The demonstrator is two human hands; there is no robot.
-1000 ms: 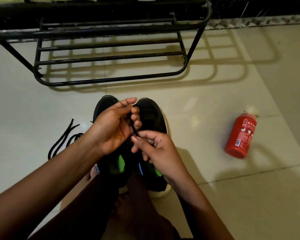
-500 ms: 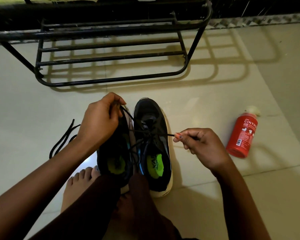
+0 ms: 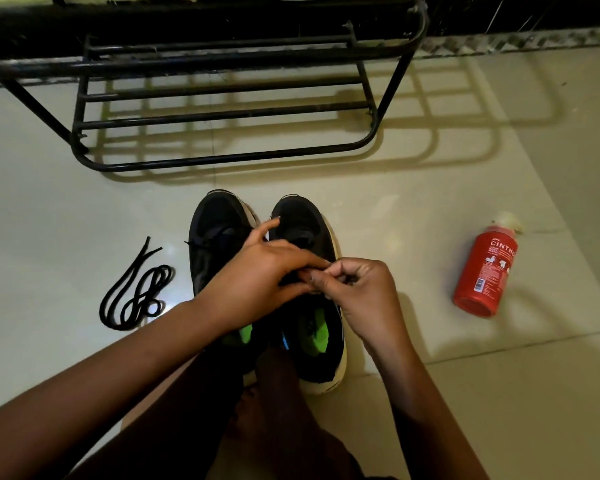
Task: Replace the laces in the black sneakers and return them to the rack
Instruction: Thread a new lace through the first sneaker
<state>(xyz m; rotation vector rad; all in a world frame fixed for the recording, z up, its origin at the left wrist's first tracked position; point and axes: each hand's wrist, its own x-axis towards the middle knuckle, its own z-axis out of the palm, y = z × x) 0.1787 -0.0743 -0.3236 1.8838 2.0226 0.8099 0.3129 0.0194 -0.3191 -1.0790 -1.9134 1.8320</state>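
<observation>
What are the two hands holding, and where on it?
Left hand and right hand seem to pinch the lace over the right-hand sneaker; fingers hide which part of it.

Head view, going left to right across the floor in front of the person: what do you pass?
loose black laces → left sneaker → right sneaker → red bottle, lying on its side. The hands and the rack overlap these, so they are left out.

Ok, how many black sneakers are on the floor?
2. The left sneaker is beside the loose laces; the right sneaker next to it, nearer the red bottle. None visible on the rack.
</observation>
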